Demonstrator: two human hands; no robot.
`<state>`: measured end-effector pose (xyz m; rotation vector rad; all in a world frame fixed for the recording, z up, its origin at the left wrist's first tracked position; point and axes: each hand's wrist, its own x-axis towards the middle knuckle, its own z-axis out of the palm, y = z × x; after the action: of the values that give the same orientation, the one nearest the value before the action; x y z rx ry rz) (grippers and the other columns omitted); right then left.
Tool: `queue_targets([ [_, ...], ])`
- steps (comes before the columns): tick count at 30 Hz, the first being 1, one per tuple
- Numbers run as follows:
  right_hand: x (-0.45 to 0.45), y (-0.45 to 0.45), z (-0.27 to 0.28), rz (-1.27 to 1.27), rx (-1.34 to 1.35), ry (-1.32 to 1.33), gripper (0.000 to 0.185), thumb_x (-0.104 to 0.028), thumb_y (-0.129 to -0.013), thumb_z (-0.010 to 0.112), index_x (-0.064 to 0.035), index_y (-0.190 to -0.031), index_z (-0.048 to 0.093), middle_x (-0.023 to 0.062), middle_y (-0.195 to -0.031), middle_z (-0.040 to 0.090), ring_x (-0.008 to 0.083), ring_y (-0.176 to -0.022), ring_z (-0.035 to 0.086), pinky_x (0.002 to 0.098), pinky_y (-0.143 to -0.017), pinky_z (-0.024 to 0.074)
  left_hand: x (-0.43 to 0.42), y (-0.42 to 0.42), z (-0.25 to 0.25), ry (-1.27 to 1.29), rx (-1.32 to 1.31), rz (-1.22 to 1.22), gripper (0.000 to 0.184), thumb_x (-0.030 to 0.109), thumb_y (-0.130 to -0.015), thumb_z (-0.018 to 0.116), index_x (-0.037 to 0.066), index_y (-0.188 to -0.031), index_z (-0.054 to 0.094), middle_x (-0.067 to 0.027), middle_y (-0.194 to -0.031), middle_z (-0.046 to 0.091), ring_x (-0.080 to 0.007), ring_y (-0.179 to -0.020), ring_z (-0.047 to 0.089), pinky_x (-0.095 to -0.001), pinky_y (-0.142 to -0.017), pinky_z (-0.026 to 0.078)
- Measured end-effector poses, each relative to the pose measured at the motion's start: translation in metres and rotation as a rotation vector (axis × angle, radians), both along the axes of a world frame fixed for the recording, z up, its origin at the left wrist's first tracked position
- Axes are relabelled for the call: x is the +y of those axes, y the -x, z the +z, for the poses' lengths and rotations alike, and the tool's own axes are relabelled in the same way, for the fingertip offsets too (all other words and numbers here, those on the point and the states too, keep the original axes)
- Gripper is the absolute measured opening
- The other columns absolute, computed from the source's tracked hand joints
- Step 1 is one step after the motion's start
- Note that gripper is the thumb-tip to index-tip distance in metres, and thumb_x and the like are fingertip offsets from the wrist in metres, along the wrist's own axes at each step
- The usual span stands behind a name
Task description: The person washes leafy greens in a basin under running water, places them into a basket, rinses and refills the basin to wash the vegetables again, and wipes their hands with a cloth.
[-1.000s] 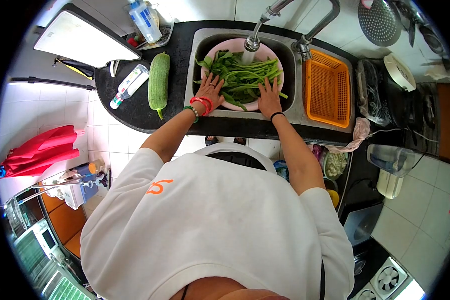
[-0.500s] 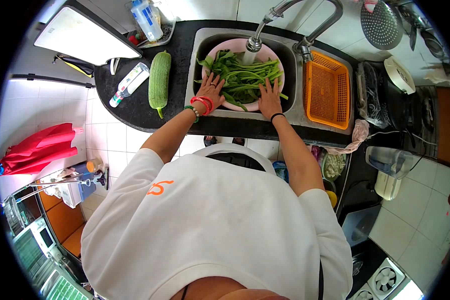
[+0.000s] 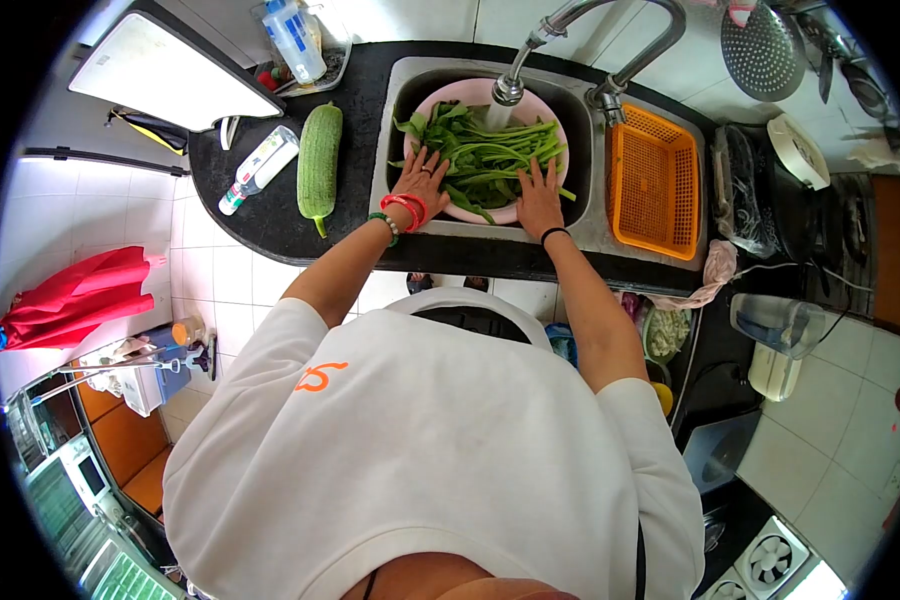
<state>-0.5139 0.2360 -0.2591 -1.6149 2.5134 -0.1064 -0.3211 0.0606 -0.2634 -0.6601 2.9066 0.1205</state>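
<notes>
A pink basin (image 3: 542, 100) sits in the steel sink, heaped with leafy green vegetables (image 3: 480, 160) whose stems point right. Water runs onto them from the faucet (image 3: 508, 92). My left hand (image 3: 421, 182) lies at the basin's near left rim, fingers spread and touching the leaves. At the near right rim, my right hand (image 3: 540, 198) rests with its fingers stretched out over the stems. Neither hand is closed around anything.
Left of the sink, a long green gourd (image 3: 319, 165) and a white bottle (image 3: 260, 170) lie on the black counter (image 3: 355, 120). An orange plastic basket (image 3: 656, 180) stands on the right drainboard. A perforated skimmer (image 3: 763, 50) hangs on the wall at the upper right.
</notes>
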Motion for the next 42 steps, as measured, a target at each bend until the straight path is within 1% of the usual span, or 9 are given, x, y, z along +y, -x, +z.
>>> queue_targets([
  [14, -0.001, -0.001, 0.005, -0.007, 0.004, -0.031, 0.054, -0.013, -0.085, 0.055, -0.0103, -0.135, 0.037, 0.0147, -0.147, 0.016, 0.0400, -0.136, 0.004, 0.0494, -0.110, 0.0179, 0.000, -0.001, -0.002, -0.008, 0.034, 0.004, 0.064, 0.040, -0.085, 0.042, 0.010, -0.140, 0.030, -0.0132, -0.147, 0.022, -0.0310, -0.138, 0.007, -0.0430, -0.113, -0.003],
  [22, -0.001, -0.003, 0.008, -0.002, 0.014, -0.046, 0.054, -0.013, -0.085, 0.055, -0.0099, -0.135, 0.037, 0.0148, -0.147, 0.015, 0.0401, -0.136, 0.004, 0.0509, -0.109, 0.0197, 0.000, 0.001, 0.001, -0.006, -0.033, 0.010, 0.063, 0.042, -0.087, 0.040, 0.010, -0.141, 0.029, -0.0130, -0.148, 0.021, -0.0312, -0.139, 0.005, -0.0432, -0.112, -0.003],
  [28, -0.002, -0.002, 0.006, -0.001, 0.012, -0.061, 0.055, -0.014, -0.085, 0.054, -0.0098, -0.136, 0.036, 0.0149, -0.148, 0.014, 0.0406, -0.136, 0.003, 0.0507, -0.110, 0.0179, 0.000, 0.001, 0.000, 0.000, -0.038, 0.007, 0.064, 0.042, -0.087, 0.039, 0.011, -0.141, 0.027, -0.0128, -0.148, 0.020, -0.0311, -0.139, 0.004, -0.0435, -0.112, -0.004],
  [30, -0.002, -0.001, 0.004, 0.018, 0.043, -0.048, 0.052, -0.016, -0.086, 0.052, -0.0082, -0.135, 0.037, 0.0175, -0.147, 0.016, 0.0432, -0.135, 0.004, 0.0505, -0.110, 0.0156, 0.000, 0.001, 0.000, 0.001, -0.034, 0.008, 0.064, 0.042, -0.087, 0.039, 0.011, -0.141, 0.027, -0.0127, -0.148, 0.020, -0.0311, -0.139, 0.004, -0.0436, -0.112, -0.004],
  [33, -0.002, -0.001, 0.002, 0.004, 0.035, -0.068, 0.054, -0.014, -0.085, 0.054, -0.0091, -0.136, 0.036, 0.0155, -0.147, 0.014, 0.0410, -0.136, 0.002, 0.0497, -0.111, 0.0145, 0.000, 0.001, -0.001, 0.000, -0.035, 0.008, 0.064, 0.042, -0.087, 0.039, 0.011, -0.141, 0.027, -0.0124, -0.148, 0.020, -0.0310, -0.139, 0.004, -0.0436, -0.112, -0.004],
  [42, -0.002, 0.000, 0.002, 0.009, -0.003, -0.027, 0.053, -0.012, -0.084, 0.054, -0.0085, -0.134, 0.038, 0.0159, -0.147, 0.015, 0.0418, -0.136, 0.003, 0.0495, -0.111, 0.0141, 0.001, 0.002, 0.006, -0.002, -0.052, 0.015, 0.063, 0.041, -0.087, 0.040, 0.010, -0.141, 0.028, -0.0125, -0.147, 0.022, -0.0309, -0.138, 0.006, -0.0436, -0.112, -0.003],
])
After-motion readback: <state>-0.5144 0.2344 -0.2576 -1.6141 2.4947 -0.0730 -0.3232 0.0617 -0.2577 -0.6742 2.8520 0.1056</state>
